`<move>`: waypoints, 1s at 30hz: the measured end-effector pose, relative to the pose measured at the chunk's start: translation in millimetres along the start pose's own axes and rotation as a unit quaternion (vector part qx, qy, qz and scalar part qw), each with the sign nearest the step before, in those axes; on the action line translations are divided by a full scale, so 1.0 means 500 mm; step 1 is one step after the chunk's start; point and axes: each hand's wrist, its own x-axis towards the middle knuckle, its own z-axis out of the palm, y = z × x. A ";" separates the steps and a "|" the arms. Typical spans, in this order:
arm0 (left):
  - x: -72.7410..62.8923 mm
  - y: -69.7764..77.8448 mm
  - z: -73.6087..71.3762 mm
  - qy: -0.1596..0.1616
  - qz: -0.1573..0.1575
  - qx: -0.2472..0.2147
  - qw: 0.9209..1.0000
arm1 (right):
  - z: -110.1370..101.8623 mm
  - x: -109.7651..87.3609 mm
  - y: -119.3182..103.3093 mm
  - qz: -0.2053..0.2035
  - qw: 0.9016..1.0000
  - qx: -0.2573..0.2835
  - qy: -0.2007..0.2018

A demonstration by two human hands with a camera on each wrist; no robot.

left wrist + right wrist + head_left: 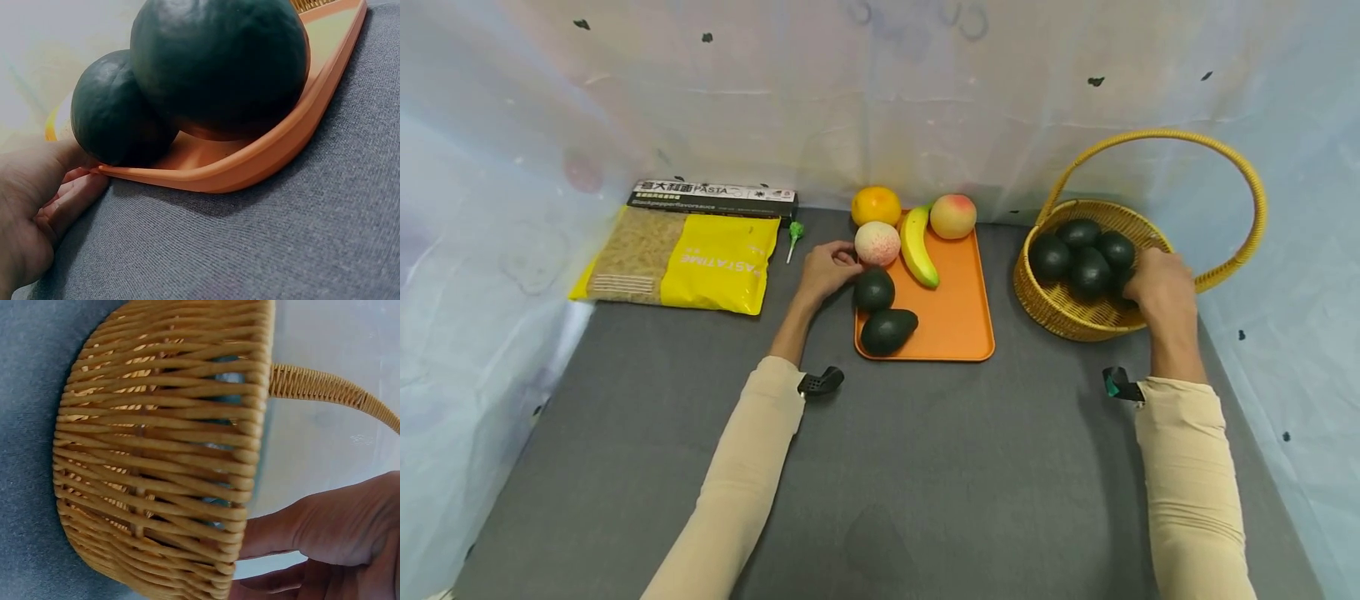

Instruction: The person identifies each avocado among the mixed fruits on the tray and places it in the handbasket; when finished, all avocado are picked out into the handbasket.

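Observation:
My left hand is at the left edge of an orange tray, its thumb and fingers pinching the rim in the left wrist view. On the tray, a dark green avocado sits beside that hand, with another avocado nearer the front. A pale peach and a banana lie behind them. My right hand reaches over the right side of a yellow wicker basket. Several avocados fill it, one partly covered by the hand. The basket wall hides the right fingertips in the right wrist view.
An orange and a reddish peach are at the tray's back edge. A yellow pasta bag, a black-and-white pasta box and a green lollipop lie left. The basket's tall handle arches over it.

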 end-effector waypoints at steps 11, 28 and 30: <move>-0.003 0.000 -0.002 -0.001 -0.006 -0.002 1.000 | -0.037 -0.043 -0.068 -0.008 1.000 -0.008 0.003; -0.009 0.003 -0.005 -0.005 -0.013 0.005 1.000 | -0.046 -0.148 -0.239 -0.158 0.979 0.064 -0.112; -0.008 0.003 -0.004 -0.005 -0.012 0.004 1.000 | -0.037 -0.159 -0.262 -0.182 0.973 0.072 -0.119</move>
